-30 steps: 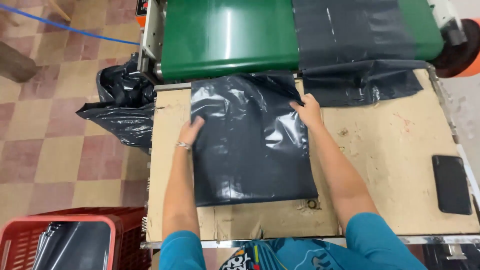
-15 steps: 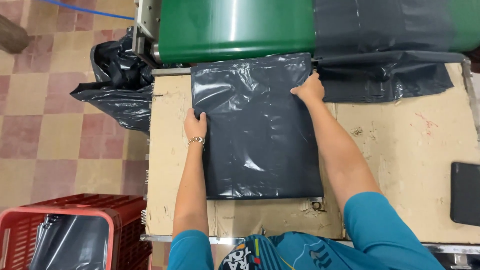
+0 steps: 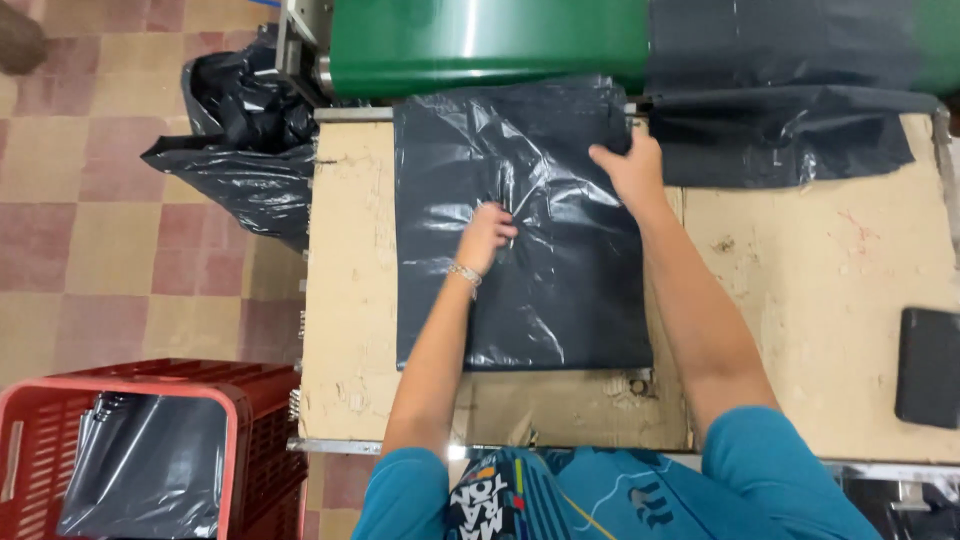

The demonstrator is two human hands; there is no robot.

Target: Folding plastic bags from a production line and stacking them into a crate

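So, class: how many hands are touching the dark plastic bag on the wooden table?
2. The left hand presses the middle of the dark plastic bag; the right hand grips its upper right edge, near the green conveyor.

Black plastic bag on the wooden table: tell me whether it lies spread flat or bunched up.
Spread flat. The black plastic bag lies as one wrinkled rectangular sheet on the wooden table, with the left hand and right hand resting on it.
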